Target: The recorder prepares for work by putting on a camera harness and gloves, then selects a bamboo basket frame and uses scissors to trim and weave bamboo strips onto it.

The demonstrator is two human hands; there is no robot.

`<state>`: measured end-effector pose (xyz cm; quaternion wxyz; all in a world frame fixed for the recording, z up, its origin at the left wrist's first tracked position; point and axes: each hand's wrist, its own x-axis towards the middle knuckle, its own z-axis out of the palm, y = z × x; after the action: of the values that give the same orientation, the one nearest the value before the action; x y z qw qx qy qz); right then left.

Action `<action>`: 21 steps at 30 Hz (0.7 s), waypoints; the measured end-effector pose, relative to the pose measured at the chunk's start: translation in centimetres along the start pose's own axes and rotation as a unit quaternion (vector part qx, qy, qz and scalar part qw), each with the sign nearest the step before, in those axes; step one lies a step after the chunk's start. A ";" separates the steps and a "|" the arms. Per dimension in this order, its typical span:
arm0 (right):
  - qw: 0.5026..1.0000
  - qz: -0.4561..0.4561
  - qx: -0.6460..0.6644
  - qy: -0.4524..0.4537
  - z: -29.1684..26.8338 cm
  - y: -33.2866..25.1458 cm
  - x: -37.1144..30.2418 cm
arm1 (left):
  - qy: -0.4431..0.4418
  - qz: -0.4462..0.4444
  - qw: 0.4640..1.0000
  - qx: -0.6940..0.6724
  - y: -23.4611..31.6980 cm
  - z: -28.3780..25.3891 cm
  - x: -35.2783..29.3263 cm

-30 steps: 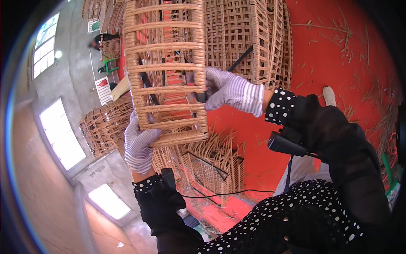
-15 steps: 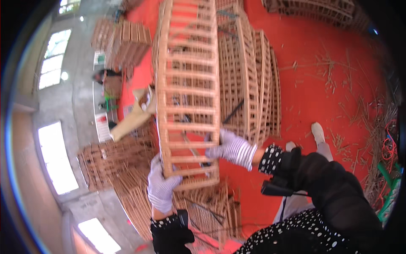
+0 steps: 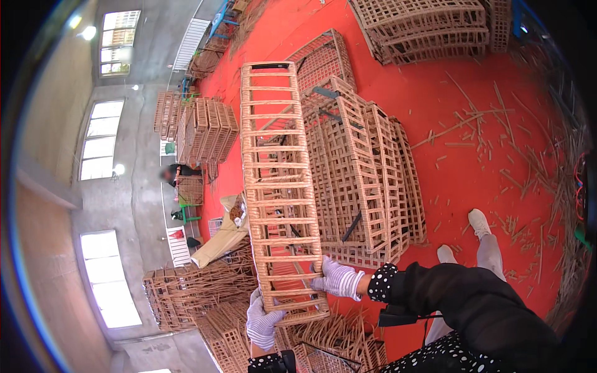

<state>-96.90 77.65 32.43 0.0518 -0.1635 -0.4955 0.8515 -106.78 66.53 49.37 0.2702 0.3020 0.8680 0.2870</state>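
Note:
A long brown woven wicker frame, with ladder-like rungs between two wrapped rails, is tilted up and away in front of me. My left hand, in a striped pale glove, is closed on its near left corner with the thumb on the face. My right hand, in a matching glove, grips the right rail a little above the near end, its fingers partly hidden behind the rail. Just beyond and to the right stands a stack of open-lattice wicker pieces with dark strips on it.
Wicker stacks stand at the far right and far left. Rougher woven piles lie at the lower left, beside a tan sheet. Cut strips litter the red floor. Another person is by the left wall.
Both hands and the frame's near end sit lower and slightly farther right in view. The frame's far end now shows. Both hands keep their hold.

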 end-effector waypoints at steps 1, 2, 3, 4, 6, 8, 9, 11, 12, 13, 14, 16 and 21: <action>1.000 -0.004 -0.006 0.002 0.1 0.1 0.1 | 0.006 -0.006 1.000 -0.002 0.1 0.1 0.0; 1.000 0.003 -0.012 -0.004 0.1 0.1 0.1 | 0.009 -0.005 1.000 0.000 0.2 0.1 0.0; 1.000 -0.007 -0.013 0.003 0.1 0.1 0.0 | 0.014 -0.013 1.000 -0.004 0.2 0.1 -0.1; 0.999 -0.027 -0.031 0.014 0.1 0.0 -0.1 | 0.008 -0.006 1.000 0.003 0.3 0.1 0.0; 0.998 -0.040 -0.048 0.017 -0.1 -0.3 -0.5 | 0.006 -0.009 1.000 0.009 0.1 0.0 0.0; 0.997 -0.043 -0.066 0.026 -0.5 -0.5 -0.7 | -0.002 0.027 0.998 0.064 -0.1 -0.2 0.2; 0.999 -0.023 -0.038 -0.004 -0.9 -0.5 -0.8 | -0.011 0.038 0.998 0.051 -0.3 -0.3 0.2; 0.997 -0.068 -0.015 -0.035 -1.5 -0.3 -0.7 | -0.005 0.027 0.998 0.053 -0.7 -0.6 0.4; 0.992 -0.115 -0.030 -0.052 -1.6 -0.3 -0.3 | -0.009 0.025 0.998 0.065 -0.9 -0.7 0.3; 0.991 -0.110 -0.026 -0.070 -2.0 0.1 -0.2 | -0.009 -0.001 0.999 0.054 -1.1 -0.8 0.3; 0.992 -0.111 -0.056 -0.018 -1.9 0.2 0.0 | -0.004 -0.022 0.999 0.040 -1.2 -0.9 0.4; 0.986 -0.089 0.102 -0.092 -2.0 0.6 0.1 | -0.006 -0.027 0.999 0.037 -1.5 -1.0 0.3; 0.969 -0.096 0.193 -0.120 -3.3 1.9 -1.3 | 0.007 0.030 0.997 0.075 -2.0 1.0 -0.1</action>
<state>-94.42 79.08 29.55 0.1037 0.0015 -0.3378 0.9355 -106.82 65.51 47.34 0.2324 0.3455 0.8792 0.2315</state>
